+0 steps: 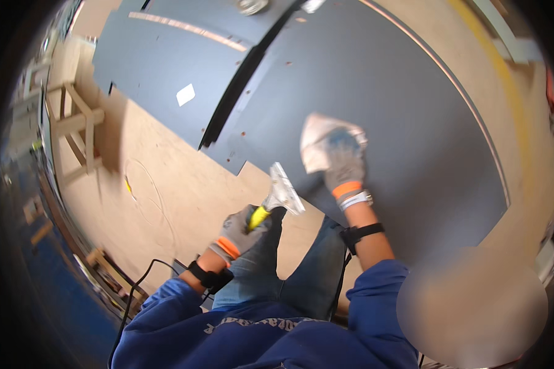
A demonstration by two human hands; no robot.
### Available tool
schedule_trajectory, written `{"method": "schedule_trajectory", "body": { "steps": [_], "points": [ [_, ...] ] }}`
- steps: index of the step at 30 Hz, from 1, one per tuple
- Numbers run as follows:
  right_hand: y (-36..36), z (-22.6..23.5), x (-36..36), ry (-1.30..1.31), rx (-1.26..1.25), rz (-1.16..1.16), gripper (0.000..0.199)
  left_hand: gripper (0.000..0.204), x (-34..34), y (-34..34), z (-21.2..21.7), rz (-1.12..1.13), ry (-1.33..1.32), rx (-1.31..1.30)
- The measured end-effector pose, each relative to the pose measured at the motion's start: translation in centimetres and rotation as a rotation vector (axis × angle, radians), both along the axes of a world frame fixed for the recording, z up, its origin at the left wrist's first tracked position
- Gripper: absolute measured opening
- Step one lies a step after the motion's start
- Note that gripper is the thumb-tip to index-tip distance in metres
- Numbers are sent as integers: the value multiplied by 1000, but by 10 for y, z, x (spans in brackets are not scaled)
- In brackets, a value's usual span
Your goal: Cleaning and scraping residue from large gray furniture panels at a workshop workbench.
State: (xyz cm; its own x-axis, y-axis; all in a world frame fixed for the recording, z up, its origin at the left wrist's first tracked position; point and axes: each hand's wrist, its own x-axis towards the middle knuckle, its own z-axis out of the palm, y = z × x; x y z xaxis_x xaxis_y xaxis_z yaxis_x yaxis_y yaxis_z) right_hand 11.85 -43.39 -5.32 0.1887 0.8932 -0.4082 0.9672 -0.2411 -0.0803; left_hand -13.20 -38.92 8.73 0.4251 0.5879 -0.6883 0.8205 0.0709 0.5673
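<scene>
Clasping scraper: left hand (right hand, fingers blurred, on cloth)

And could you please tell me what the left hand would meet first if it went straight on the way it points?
The left hand, its scraper leading, would probably meet the near edge of the grey panel first, though depth is unclear.
</scene>
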Motion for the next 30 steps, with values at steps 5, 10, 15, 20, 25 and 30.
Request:
{"method": "schedule_trajectory", "body": {
  "steps": [5, 10, 15, 20, 25, 30],
  "points": [
    [75, -32, 110, -343, 220, -285, 54, 10, -92, -20, -40, 674, 20, -252],
    [200, -28, 76, -62, 324, -137, 47, 9, -102, -59, -49, 1043, -49, -278],
    [161, -25, -99, -57, 156, 578, 47, 18, -86, -89, -61, 1136, -73, -287],
    [106, -31, -146, 311, 69, 723, 59, 35, -91, -98, -61, 966, 23, -242],
    [167, -32, -59, -153, -70, 371, 60, 27, -109, -99, -63, 1046, -51, -154],
    [162, -23, -108, -128, 198, 418, 64, 19, -125, -83, -79, 1340, -162, -203]
  ]
}}
